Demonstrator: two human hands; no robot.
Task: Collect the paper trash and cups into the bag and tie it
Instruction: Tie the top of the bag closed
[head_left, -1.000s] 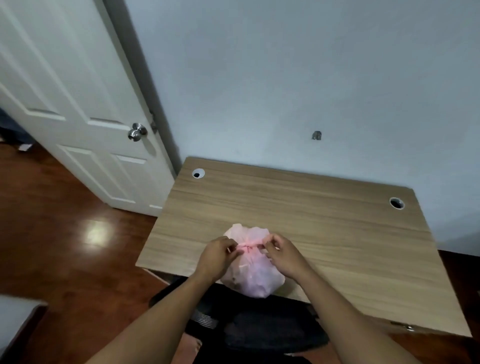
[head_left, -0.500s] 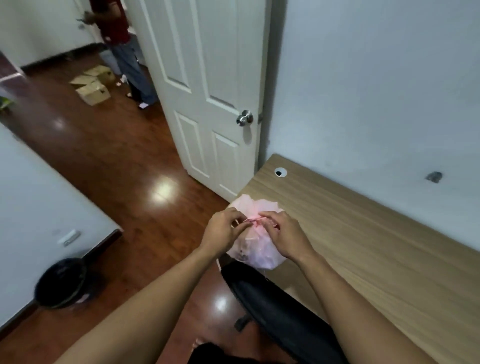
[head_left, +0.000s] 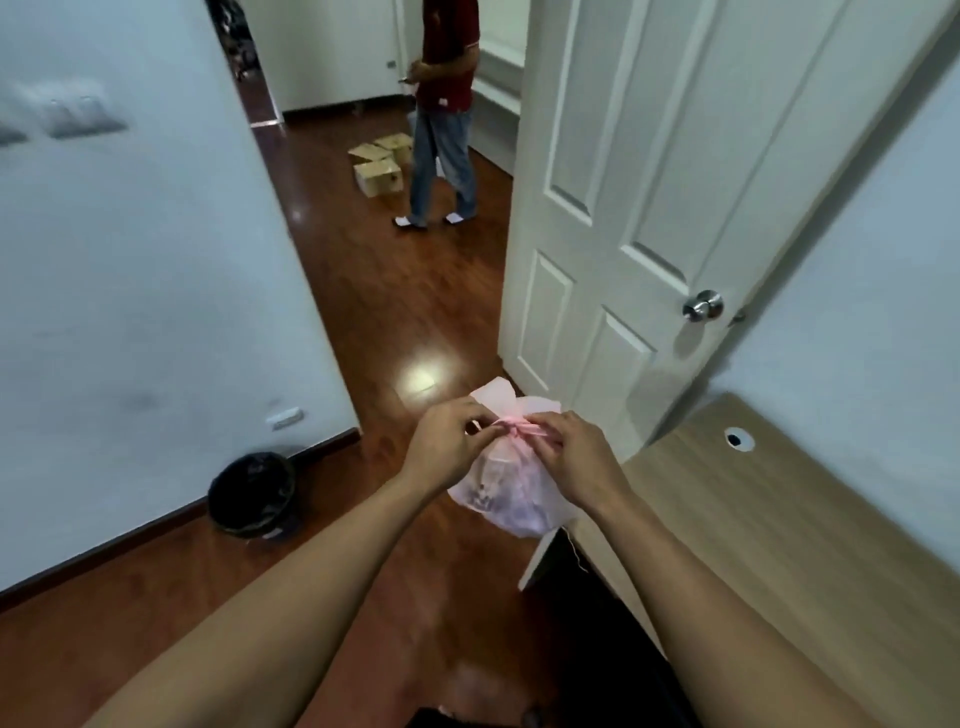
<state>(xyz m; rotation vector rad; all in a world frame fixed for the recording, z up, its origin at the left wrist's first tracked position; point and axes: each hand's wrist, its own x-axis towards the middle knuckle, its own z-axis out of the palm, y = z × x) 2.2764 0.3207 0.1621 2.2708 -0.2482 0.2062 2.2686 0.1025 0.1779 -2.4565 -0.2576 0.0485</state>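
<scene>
A pink translucent plastic bag (head_left: 511, 499), full and bulging, hangs in the air left of the desk's corner, over the floor. Its neck is gathered into a pink knot (head_left: 511, 428) with the bag's loose top fanning out above it. My left hand (head_left: 449, 447) pinches one end of the knot from the left. My right hand (head_left: 574, 457) pinches the other end from the right. Dim shapes show through the plastic; what they are cannot be told.
A wooden desk (head_left: 779, 519) with a cable hole lies at the right. A black chair (head_left: 597, 623) sits below the bag. A black bin (head_left: 254, 493) stands by the left wall. The white door (head_left: 649, 208) is open; beyond it a person (head_left: 444, 104) stands near cardboard boxes (head_left: 379, 166).
My view has swung left from the desk toward the doorway. The bag has left the desk top and now hangs off its left edge, both hands still pinching the knot.
</scene>
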